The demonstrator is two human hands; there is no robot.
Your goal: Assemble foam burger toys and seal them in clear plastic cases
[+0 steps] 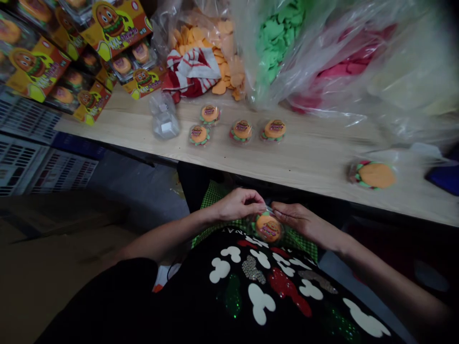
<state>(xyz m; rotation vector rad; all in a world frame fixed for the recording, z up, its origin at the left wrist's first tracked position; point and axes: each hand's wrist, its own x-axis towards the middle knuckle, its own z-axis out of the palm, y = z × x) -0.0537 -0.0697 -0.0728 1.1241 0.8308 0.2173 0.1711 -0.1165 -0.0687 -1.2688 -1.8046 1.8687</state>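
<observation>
Close to my body, a clear plastic case with a gummy burger (268,226) is held between both hands. My left hand (241,204) pinches its upper left edge with thumb and fingers. From the other side my right hand (294,217) grips the upper right edge. An orange bun top with a printed label shows through the case, with green at its rim. On the table in front stand several similar packed burgers, among them one packed burger (241,131) in the middle. Further right lies an unlabelled burger (376,175).
Empty clear cases (164,117) are stacked on the wooden table (229,160). Behind them are plastic bags of orange pieces (225,67), green pieces (278,40) and red pieces (344,67), and a striped cloth (193,71). Printed burger boxes (118,24) fill the far left; crates (64,169) stand below.
</observation>
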